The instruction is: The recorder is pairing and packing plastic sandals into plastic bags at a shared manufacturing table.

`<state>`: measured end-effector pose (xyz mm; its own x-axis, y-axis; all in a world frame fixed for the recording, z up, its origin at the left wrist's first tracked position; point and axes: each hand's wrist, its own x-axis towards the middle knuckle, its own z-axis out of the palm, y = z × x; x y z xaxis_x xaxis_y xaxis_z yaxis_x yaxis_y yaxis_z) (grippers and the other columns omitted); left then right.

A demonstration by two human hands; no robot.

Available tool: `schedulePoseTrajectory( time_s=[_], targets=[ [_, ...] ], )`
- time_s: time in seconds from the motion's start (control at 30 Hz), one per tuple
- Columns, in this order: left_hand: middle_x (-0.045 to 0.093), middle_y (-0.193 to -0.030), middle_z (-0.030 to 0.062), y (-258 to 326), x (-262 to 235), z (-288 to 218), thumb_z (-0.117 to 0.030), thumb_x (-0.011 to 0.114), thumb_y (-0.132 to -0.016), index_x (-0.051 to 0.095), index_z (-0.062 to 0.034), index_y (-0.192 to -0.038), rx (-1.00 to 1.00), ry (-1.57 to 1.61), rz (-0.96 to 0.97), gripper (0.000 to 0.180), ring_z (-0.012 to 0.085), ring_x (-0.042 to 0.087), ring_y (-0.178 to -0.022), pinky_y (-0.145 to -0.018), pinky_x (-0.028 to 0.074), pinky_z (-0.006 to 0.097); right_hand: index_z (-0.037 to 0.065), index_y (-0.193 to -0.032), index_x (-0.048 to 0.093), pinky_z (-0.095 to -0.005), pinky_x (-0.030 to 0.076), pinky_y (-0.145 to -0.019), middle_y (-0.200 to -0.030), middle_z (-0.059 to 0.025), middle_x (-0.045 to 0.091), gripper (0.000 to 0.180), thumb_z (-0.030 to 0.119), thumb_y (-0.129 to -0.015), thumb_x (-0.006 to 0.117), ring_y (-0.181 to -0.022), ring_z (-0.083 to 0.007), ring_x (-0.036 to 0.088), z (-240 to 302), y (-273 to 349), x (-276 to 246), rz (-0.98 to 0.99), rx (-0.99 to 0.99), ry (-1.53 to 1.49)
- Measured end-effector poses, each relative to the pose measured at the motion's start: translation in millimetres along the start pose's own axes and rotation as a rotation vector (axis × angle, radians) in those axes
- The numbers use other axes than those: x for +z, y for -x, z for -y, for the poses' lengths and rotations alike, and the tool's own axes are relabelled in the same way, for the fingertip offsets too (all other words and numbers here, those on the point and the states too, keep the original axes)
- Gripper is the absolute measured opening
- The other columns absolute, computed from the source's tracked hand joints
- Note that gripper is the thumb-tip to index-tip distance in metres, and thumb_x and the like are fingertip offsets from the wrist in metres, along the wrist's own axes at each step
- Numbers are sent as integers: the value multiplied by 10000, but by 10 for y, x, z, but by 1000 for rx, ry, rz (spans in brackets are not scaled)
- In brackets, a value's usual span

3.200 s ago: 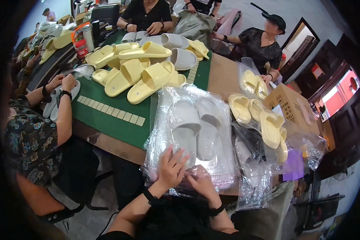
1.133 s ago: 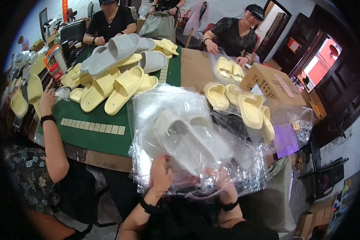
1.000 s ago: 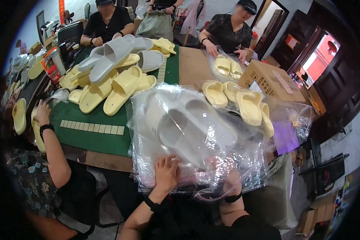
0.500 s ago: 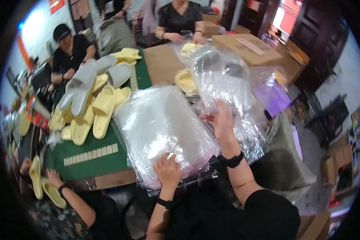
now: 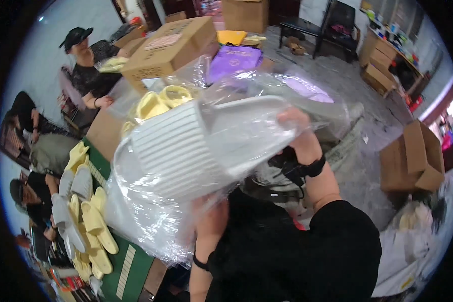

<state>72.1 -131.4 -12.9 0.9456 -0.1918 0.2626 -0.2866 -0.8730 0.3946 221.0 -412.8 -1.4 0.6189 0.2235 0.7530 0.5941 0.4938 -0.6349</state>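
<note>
Head view: the right hand [image 5: 297, 126] grips the two-o'clock heel of a plastic-wrapped grey slide slipper [image 5: 173, 151] mid-frame; the left hand [image 5: 211, 214], at six o'clock, is too blurred to tell its hold. Supporting the toe should keep it level.

Black chair [image 5: 341, 24], 1 o'clock; open carton [image 5: 398, 166], 3 o'clock; white sack [image 5: 400, 261], 4 o'clock; tile row [image 5: 127, 269], 7 o'clock.

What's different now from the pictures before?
The bagged grey slippers lay on the stack of clear bags; now they're lifted up, the right hand gripping the heel end. The left hand was on the stack; now it's blurred below them, hold unclear. The yellow slippers are still piled on the green mat.
</note>
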Motion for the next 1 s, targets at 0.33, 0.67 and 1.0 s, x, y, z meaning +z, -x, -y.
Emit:
schedulePoseTrajectory(
  time_s=[0.33, 0.67, 1.0],
  targets=[
    [545, -1288, 203, -674, 2628, -12, -437, 655, -801, 323, -6, -1426, 592, 6, 391, 829, 337, 494, -1223, -1060, 334, 439, 12, -1128, 589, -368, 501, -391, -898, -143, 667, 504, 384, -789, 621, -598, -270, 646, 767, 1007, -1047, -1443, 512, -234],
    [702, -856, 111, -281, 2322, -303, -166, 605, -754, 723, -89, -824, 644, -191, 664, 157, 280, 668, -846, -789, 430, 424, -8, -1221, 525, -301, 540, -591, -858, -162, 678, 728, 624, -860, 522, -669, -234, 666, 594, 1681, -1269, -811, 1391, 41],
    [626, -670, 81, -204, 2151, 22, -208, 662, -671, 670, -132, -731, 633, 1, 710, 97, 302, 604, -690, -796, 380, 402, 171, -1336, 499, -534, 179, -1107, -1452, -143, 361, 695, 370, -720, 751, -1357, -354, 299, -15, -823, 1602, 392, -286, 1283]
  ],
)
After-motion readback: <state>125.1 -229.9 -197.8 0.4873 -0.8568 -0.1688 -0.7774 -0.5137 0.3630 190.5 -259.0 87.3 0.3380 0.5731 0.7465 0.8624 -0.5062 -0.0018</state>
